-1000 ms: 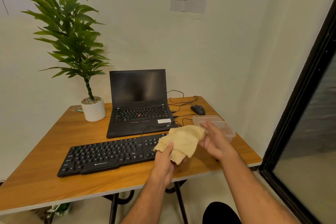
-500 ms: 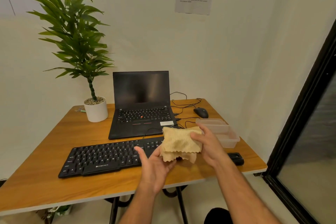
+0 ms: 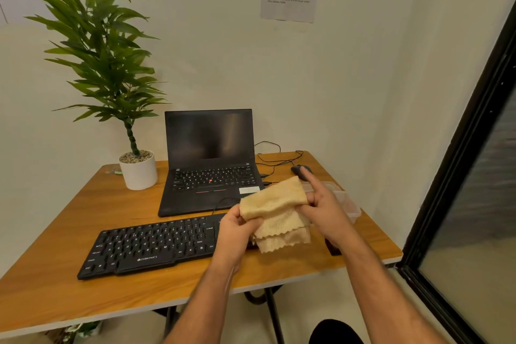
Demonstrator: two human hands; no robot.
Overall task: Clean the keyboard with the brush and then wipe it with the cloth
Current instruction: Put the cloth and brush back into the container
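A tan knitted cloth is held folded in the air above the right end of the black keyboard. My left hand pinches its left edge. My right hand grips its right edge, with the index finger sticking up. The keyboard lies flat along the front of the wooden table; its right end is hidden behind my left hand and the cloth. A small black object lies on the table under my right wrist, mostly hidden; I cannot tell whether it is the brush.
An open black laptop stands behind the keyboard. A potted plant is at the back left. A black mouse, cables and a clear plastic container sit at the right. A dark-framed glass door is on the right.
My left hand was open beneath the cloth half a second ago and has now closed on its left edge. Both hands have raised the cloth a little and spread it between them.
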